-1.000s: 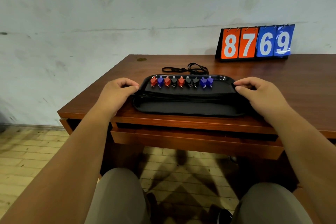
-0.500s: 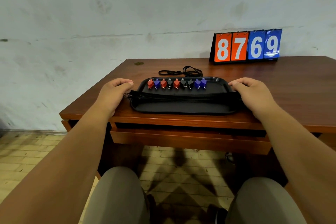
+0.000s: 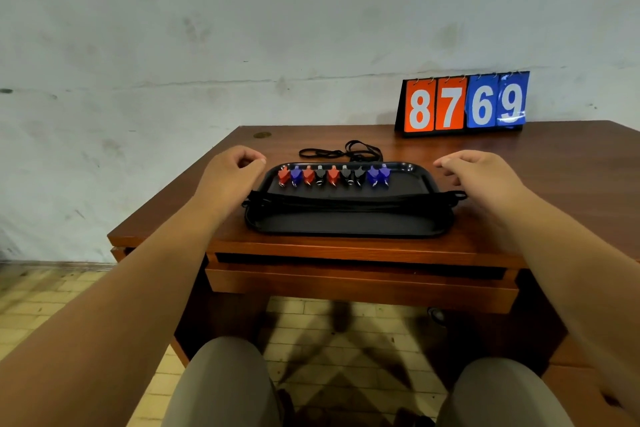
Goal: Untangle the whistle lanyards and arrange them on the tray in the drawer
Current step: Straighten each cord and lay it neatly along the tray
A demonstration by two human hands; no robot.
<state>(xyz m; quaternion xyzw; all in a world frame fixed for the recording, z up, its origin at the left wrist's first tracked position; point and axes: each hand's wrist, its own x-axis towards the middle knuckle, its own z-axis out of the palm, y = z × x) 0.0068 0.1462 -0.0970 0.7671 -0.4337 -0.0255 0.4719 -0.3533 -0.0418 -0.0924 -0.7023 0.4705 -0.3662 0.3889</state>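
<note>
The black tray (image 3: 346, 224) sits on the desk (image 3: 554, 184), nr the front edge, not in the drawer (image 3: 360, 282). The drawer is under the desk top, below the tray. 9 whistles (image 3: 333, 175) stand in 1 row along the far side of the tray. From left to right: red, blue, red, black, red, black, black, blue, blue. The black lanyards (image 3: 346, 200) lie in 1 straight bunch across the middle of the tray, w/ the ends poking out over both short sides. 1 more loose lanyard (image 3: 346, 149) lies in loops on the desk just behind the tray.

The left hand (image 3: 235, 168) is just beside the tray's far left corner. Its fingers (image 3: 251, 159) are curled in softly & hold nothing. The right hand (image 3: 481, 173) is nr the tray's far right corner. Its fingers (image 3: 446, 163) are a bit bent, point at the tray & hold nothing too. Can't tell if either hand touches the desk.

A flip score board (image 3: 464, 102) stands at the back of the desk by the wall (image 3: 242, 28) & reads 8769: 87 on orange, 69 on blue. The person's 2 knees (image 3: 221, 385) show at the bottom, over a tile floor (image 3: 41, 308).
</note>
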